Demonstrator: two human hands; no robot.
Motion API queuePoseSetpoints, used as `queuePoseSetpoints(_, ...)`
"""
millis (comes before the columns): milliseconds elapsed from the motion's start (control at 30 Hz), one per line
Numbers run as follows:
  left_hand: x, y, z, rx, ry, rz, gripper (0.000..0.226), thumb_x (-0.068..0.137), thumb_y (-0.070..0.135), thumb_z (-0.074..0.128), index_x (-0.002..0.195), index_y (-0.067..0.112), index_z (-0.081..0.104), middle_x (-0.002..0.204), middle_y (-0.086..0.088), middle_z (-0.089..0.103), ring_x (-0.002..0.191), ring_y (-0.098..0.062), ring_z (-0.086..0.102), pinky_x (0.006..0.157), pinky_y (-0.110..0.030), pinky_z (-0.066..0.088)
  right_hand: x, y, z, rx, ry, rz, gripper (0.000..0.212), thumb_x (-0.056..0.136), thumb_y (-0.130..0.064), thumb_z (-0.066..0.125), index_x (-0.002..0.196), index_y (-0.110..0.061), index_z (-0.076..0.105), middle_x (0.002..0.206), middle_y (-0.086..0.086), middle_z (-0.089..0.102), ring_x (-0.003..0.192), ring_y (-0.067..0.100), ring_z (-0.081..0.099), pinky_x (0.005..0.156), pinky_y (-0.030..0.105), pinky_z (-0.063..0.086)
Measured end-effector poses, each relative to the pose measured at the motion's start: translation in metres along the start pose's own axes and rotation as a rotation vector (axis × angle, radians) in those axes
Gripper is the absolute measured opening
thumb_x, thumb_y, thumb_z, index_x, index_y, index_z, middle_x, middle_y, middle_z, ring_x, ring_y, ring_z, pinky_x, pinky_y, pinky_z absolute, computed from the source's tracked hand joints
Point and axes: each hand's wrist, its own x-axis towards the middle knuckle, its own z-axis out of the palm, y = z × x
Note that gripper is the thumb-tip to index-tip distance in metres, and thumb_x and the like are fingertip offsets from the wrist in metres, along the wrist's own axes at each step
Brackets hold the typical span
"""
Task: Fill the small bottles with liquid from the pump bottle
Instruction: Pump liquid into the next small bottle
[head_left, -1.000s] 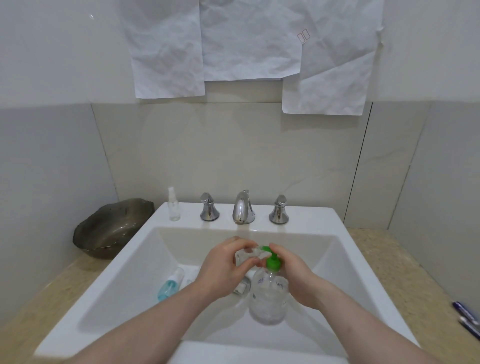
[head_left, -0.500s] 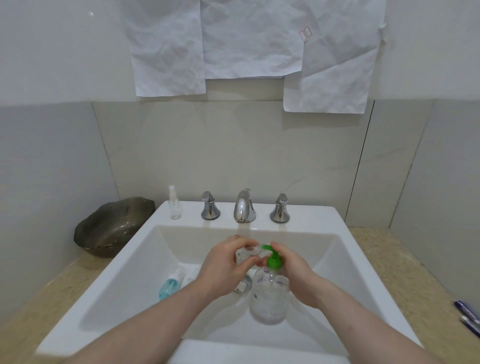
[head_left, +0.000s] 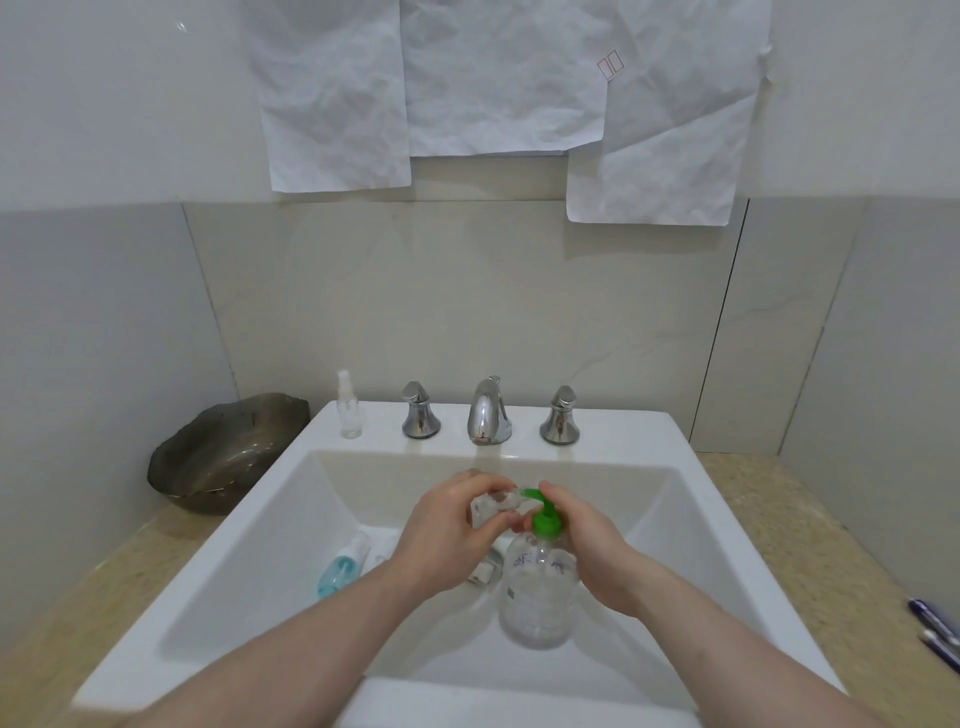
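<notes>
A clear pump bottle (head_left: 537, 597) with a green pump head (head_left: 544, 519) stands in the white sink (head_left: 291, 519). My right hand (head_left: 587, 551) wraps the bottle's neck from the right, a finger on top of the pump. My left hand (head_left: 447, 535) holds a small clear bottle (head_left: 491, 506) tilted with its mouth at the green nozzle. A small blue bottle (head_left: 343, 566) lies on the basin floor at the left. A small clear spray bottle (head_left: 349, 408) stands on the sink's back ledge.
A chrome faucet (head_left: 488, 413) with two handles (head_left: 420, 413) (head_left: 560, 415) sits behind the basin. A dark bowl (head_left: 223, 457) rests on the beige counter at the left. Pens (head_left: 935, 623) lie at the counter's right edge. Paper sheets (head_left: 498, 78) hang on the wall.
The hands and both bottles stay in place; only the camera view has shifted slightly.
</notes>
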Motion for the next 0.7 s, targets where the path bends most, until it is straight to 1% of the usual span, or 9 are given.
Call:
queuePoseSetpoints(100, 0.0007, -0.0009, -0.0003, 0.004, 0.012, -0.010, 0.027, 0.089, 0.040, 0.075, 0.115, 0.037, 0.071, 0.103, 0.021, 0.066, 0.077, 0.011, 0.053, 0.071, -0.010, 0.036, -0.0019, -0.0002, 0.0006, -0.010, -0.002, -0.011, 0.046, 0.102, -0.056, 0.046, 0.095, -0.024, 0.078, 0.089, -0.001, 0.076, 0.094, 0.016, 0.066, 0.100, 0.036, 0.041)
queuePoseSetpoints(167, 0.0007, -0.0004, 0.0000, 0.002, 0.016, -0.010, 0.027, 0.089, 0.039, 0.076, 0.115, 0.037, 0.071, 0.102, 0.021, 0.066, 0.075, 0.011, 0.053, 0.070, -0.010, 0.036, -0.0023, -0.0017, 0.0004, -0.010, -0.010, -0.010, 0.046, 0.102, -0.057, 0.046, 0.094, -0.024, 0.077, 0.088, -0.002, 0.075, 0.094, 0.016, 0.066, 0.096, 0.035, 0.040)
queuePoseSetpoints(333, -0.0005, 0.0031, -0.0004, -0.006, 0.000, 0.016, 0.027, 0.089, 0.040, 0.077, 0.114, 0.032, 0.072, 0.099, 0.020, 0.065, 0.075, 0.012, 0.053, 0.069, -0.008, 0.035, 0.0008, -0.0019, -0.0024, 0.023, -0.027, 0.002, 0.047, 0.104, -0.048, 0.047, 0.075, -0.022, 0.074, 0.089, 0.001, 0.074, 0.097, 0.020, 0.066, 0.107, 0.040, 0.040)
queuePoseSetpoints(367, -0.0006, 0.0033, -0.0002, -0.008, -0.003, 0.014, 0.027, 0.089, 0.040, 0.077, 0.114, 0.032, 0.072, 0.099, 0.020, 0.065, 0.074, 0.012, 0.053, 0.069, -0.008, 0.036, 0.0020, -0.0003, -0.0032, 0.026, -0.030, -0.003, 0.047, 0.104, -0.047, 0.047, 0.075, -0.021, 0.073, 0.089, 0.001, 0.074, 0.097, 0.020, 0.066, 0.110, 0.041, 0.040)
queuePoseSetpoints(467, -0.0003, 0.0011, -0.0001, 0.000, 0.001, -0.001, 0.027, 0.088, 0.040, 0.077, 0.115, 0.035, 0.071, 0.100, 0.020, 0.065, 0.073, 0.011, 0.053, 0.069, -0.009, 0.036, 0.0020, 0.0021, -0.0024, 0.029, -0.043, -0.015, 0.047, 0.103, -0.051, 0.048, 0.092, -0.014, 0.076, 0.092, 0.002, 0.075, 0.098, 0.019, 0.067, 0.114, 0.042, 0.038)
queuePoseSetpoints(533, 0.0001, -0.0004, -0.0001, 0.008, 0.005, -0.013, 0.027, 0.088, 0.040, 0.076, 0.115, 0.037, 0.071, 0.101, 0.021, 0.065, 0.073, 0.008, 0.054, 0.068, -0.010, 0.035, 0.0016, 0.0030, -0.0009, 0.023, -0.033, -0.020, 0.054, 0.101, -0.056, 0.049, 0.105, -0.011, 0.078, 0.095, 0.002, 0.076, 0.101, 0.019, 0.068, 0.113, 0.041, 0.038)
queuePoseSetpoints(567, 0.0003, -0.0005, 0.0000, 0.009, 0.006, -0.015, 0.027, 0.089, 0.040, 0.076, 0.115, 0.037, 0.071, 0.101, 0.021, 0.065, 0.073, 0.008, 0.054, 0.069, -0.010, 0.035, 0.0010, 0.0027, -0.0001, 0.016, -0.024, -0.024, 0.054, 0.100, -0.057, 0.049, 0.107, -0.013, 0.079, 0.094, 0.002, 0.076, 0.101, 0.018, 0.068, 0.111, 0.040, 0.038)
queuePoseSetpoints(633, 0.0005, -0.0001, -0.0003, 0.002, 0.011, -0.017, 0.027, 0.089, 0.038, 0.076, 0.115, 0.036, 0.071, 0.101, 0.021, 0.065, 0.074, 0.011, 0.053, 0.069, -0.008, 0.035, 0.0008, 0.0020, 0.0001, 0.001, -0.018, -0.026, 0.050, 0.101, -0.058, 0.048, 0.098, -0.020, 0.080, 0.092, 0.001, 0.076, 0.099, 0.018, 0.067, 0.107, 0.038, 0.039)
queuePoseSetpoints(700, 0.0003, 0.0005, -0.0002, -0.005, 0.011, -0.011, 0.027, 0.089, 0.038, 0.077, 0.114, 0.035, 0.071, 0.101, 0.021, 0.066, 0.073, 0.011, 0.053, 0.069, -0.008, 0.035, 0.0015, 0.0007, -0.0011, -0.002, -0.020, -0.021, 0.049, 0.102, -0.054, 0.047, 0.082, -0.021, 0.076, 0.091, 0.002, 0.075, 0.097, 0.020, 0.066, 0.103, 0.038, 0.040)
